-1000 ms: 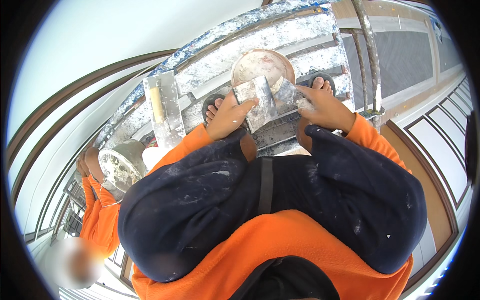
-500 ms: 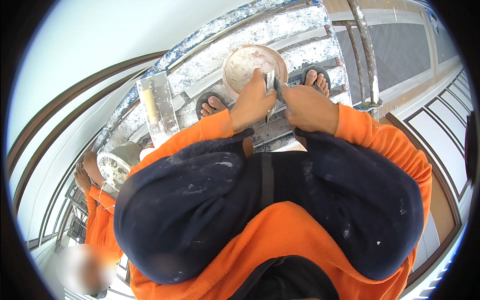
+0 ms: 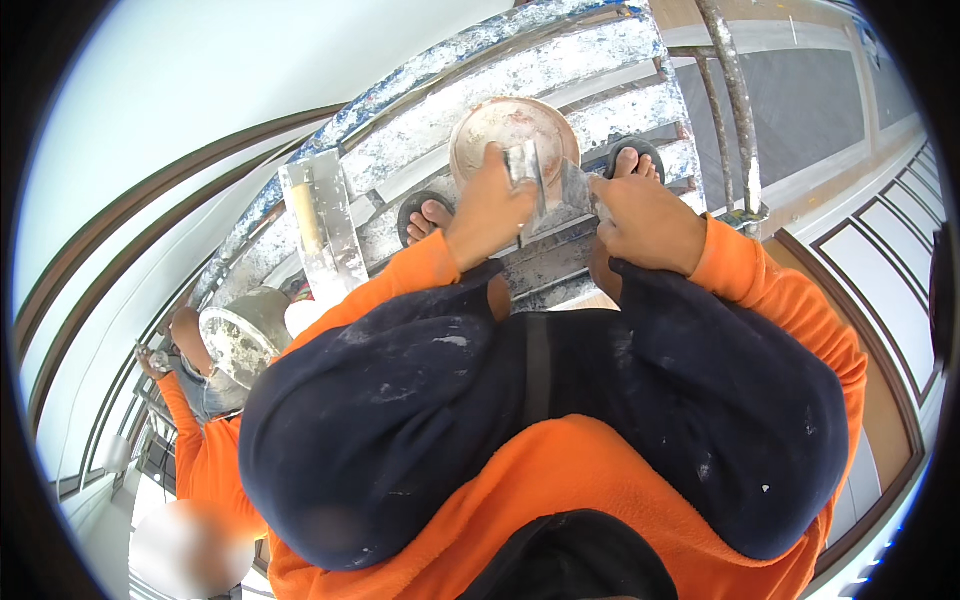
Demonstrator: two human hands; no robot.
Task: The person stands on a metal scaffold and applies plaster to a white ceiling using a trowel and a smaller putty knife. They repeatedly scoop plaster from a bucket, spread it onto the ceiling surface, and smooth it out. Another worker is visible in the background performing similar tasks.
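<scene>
The person squats on a plaster-spattered scaffold platform (image 3: 560,70), both hands out past the knees. The left hand (image 3: 490,205) is closed round the handle of a small putty knife (image 3: 524,170) whose blade stands up and away from the body, its long axis running toward the far edge of the platform. The right hand (image 3: 645,220) is closed on a wider flat scraper blade (image 3: 572,195) that lies between the 2 hands, its face touching the putty knife, long axis crossing from right to left. Both tools sit just over the near rim of a round plaster bowl (image 3: 510,125), which lies directly ahead of the hands on the platform; the left hand is the nearer of the 2 to it and partly covers its rim.

2 sandalled feet flank the bowl, the left foot (image 3: 430,215) just beside the left hand, the right foot (image 3: 632,160) just beyond the right hand. A long flat trowel (image 3: 320,225) lies on the platform well to the left, apart from the hands. A rusty scaffold pole (image 3: 730,100) rises on the right. Below the platform to the left a second person in an orange sleeve (image 3: 195,440) stands near a pale bucket (image 3: 240,335). Nothing stands between hands and bowl
</scene>
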